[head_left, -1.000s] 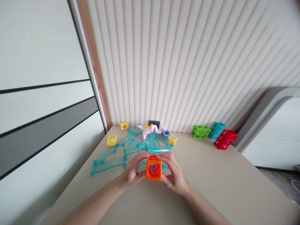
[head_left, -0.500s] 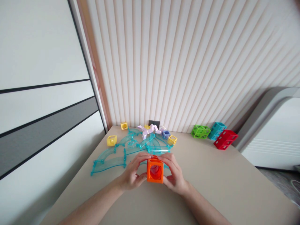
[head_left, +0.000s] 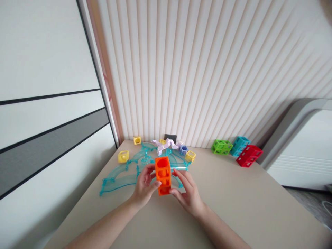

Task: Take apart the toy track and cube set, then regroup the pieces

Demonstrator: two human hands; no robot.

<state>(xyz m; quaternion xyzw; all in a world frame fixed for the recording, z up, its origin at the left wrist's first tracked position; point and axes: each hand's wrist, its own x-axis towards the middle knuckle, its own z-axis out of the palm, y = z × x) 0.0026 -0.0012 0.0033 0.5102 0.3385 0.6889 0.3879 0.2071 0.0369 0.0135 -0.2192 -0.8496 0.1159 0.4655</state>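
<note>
A column of joined orange cube blocks (head_left: 163, 173) with round and square openings stands upright, tilted slightly, in front of me above the table. My left hand (head_left: 145, 185) grips it from the left, thumb across its near face and fingers behind. On its other side, my right hand (head_left: 188, 193) has thumb and fingers apart. The right thumb tip is at the column's lower right edge; whether it touches I cannot tell. Just behind the hands lie clear teal track pieces (head_left: 119, 185), with lilac zigzag pieces (head_left: 163, 147) on top of them.
Yellow cubes (head_left: 123, 156) lie around the track, with a blue-violet cube (head_left: 183, 149) at its right. Green blocks (head_left: 221, 147), teal blocks (head_left: 240, 145) and red blocks (head_left: 249, 155) stand at the back right. A black box (head_left: 170, 138) sits against the ribbed wall panel (head_left: 166, 69).
The orange column has turned from pointing its end opening at me to standing upright, and moved slightly left. My right hand has loosened from its side; the left still holds it.
</note>
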